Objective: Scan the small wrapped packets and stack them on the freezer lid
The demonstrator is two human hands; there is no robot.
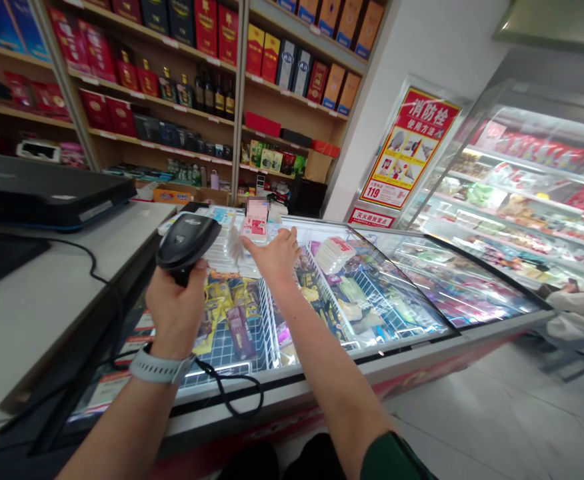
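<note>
Wooden shelves line the upper left of the frame behind one glass-topped freezer. Centre-left, our left hand wraps one black plastic barcode scanner, presumably leaving its front clear. Our right hand, thumb and fingers apart, seems empty beside one red-and-white packet at centre; we cannot tell whether they touch.

One black plastic handheld scanner, one pale grey perforated wristband. One red-and-yellow rectangular wall poster, two yellow-topped red boxes.
</note>
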